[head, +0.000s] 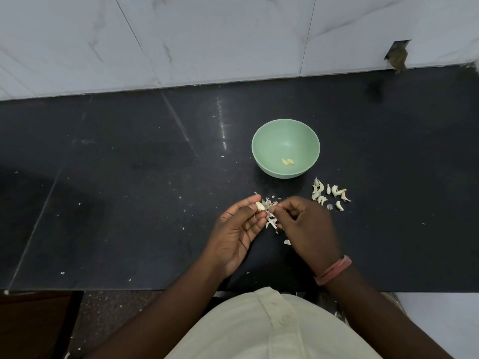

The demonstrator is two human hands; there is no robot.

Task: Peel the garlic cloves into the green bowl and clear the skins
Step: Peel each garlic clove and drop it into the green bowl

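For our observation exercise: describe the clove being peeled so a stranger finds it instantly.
Start at the round pale green bowl on the black stone counter. Just nearer, the left hand pinches one cream garlic clove; unlike the loose unpeeled cloves rightward, it is held.

Dim, even indoor light, wide-angle view

Glare streak showing on the dark counter [221, 120] left of the bowl [261, 141]; soft shadow pooling at far left; wall tiles [207, 35] bowing w/ edge distortion; centre staying fairly sharp, corners softening.
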